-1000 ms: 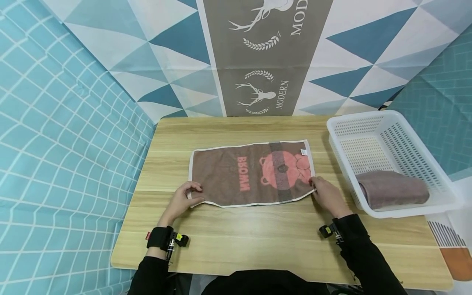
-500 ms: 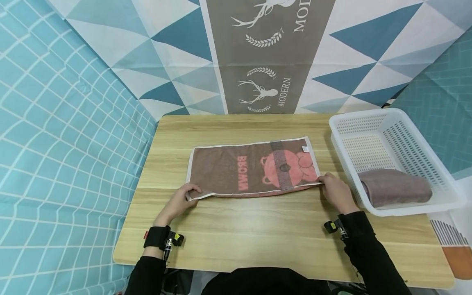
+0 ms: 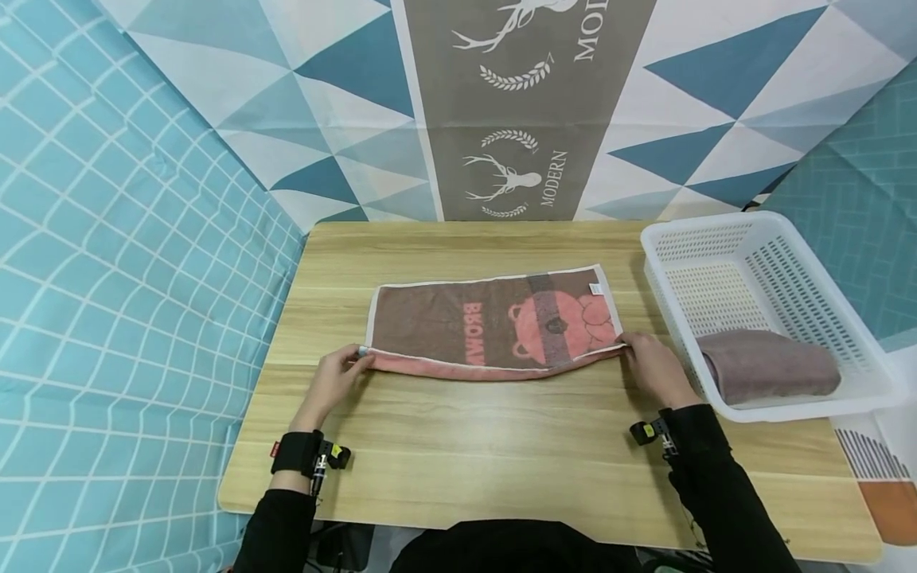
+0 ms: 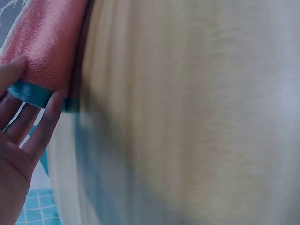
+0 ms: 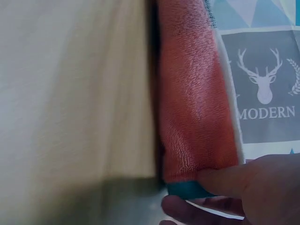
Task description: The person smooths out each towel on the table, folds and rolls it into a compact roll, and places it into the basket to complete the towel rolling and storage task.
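Note:
A brown towel [image 3: 423, 318] with a pink bear and mirrored lettering lies on the table, its near edge turned up into a narrow pinkish-red strip. At the near left corner, my left hand [image 3: 333, 380] pinches the folded edge between thumb and fingers; the left wrist view shows the red fold [image 4: 47, 47] with its teal end band under the fingers. My right hand [image 3: 655, 368] pinches the near right corner. In the right wrist view the thumb [image 5: 225, 180] lies on the red strip just above its teal band, other fingers underneath.
A white perforated basket [image 3: 705, 298] stands at the table's right side, holding a rolled brownish-grey towel [image 3: 770, 366]. The wooden table [image 3: 487, 454] meets a patterned cloth at the back and a blue checked curtain [image 3: 143, 263] at the left.
Both hands have moved away from the body, turning the towel's near edge up and over. The pinkish-red strip now shows along that edge. The basket and rolled towel have stayed put.

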Action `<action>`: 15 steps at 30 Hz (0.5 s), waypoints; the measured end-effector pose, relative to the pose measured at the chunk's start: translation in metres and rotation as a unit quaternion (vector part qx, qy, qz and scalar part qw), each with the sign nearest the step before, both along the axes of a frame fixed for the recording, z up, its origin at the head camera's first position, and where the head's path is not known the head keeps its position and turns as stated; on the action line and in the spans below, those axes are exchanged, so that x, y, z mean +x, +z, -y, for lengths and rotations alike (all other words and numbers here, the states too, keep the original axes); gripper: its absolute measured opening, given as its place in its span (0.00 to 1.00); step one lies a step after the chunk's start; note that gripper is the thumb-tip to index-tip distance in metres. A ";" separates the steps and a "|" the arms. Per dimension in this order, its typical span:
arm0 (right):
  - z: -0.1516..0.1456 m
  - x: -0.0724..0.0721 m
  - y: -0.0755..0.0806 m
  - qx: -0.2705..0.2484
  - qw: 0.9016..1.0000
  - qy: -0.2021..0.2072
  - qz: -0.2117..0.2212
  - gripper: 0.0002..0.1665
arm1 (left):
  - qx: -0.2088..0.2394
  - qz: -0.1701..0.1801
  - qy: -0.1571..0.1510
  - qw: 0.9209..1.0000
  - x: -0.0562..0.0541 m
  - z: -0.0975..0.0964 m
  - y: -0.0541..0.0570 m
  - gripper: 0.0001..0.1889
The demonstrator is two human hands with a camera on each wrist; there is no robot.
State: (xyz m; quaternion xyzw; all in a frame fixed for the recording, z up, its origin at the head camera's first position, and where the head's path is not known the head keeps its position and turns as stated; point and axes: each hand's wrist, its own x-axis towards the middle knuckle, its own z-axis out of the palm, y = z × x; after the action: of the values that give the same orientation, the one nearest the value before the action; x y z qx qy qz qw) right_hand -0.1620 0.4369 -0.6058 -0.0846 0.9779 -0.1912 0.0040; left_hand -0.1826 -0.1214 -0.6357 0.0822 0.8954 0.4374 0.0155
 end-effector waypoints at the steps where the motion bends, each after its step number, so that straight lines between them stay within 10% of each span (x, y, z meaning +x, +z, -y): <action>1: 0.001 -0.004 0.002 -0.002 1.000 0.003 -0.003 0.12 | -0.001 -0.007 0.006 1.000 -0.003 0.001 0.001 0.10; 15: 0.010 -0.049 0.021 -0.008 0.999 -0.045 -0.029 0.14 | 0.005 -0.079 0.073 0.994 -0.045 0.004 0.009 0.15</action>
State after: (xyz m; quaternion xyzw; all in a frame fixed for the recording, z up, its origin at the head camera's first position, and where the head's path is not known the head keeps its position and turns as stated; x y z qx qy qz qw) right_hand -0.2105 0.4270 -0.5845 -0.0458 0.9788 -0.1968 -0.0341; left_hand -0.2272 -0.1249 -0.6268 0.0512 0.8950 0.4343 -0.0880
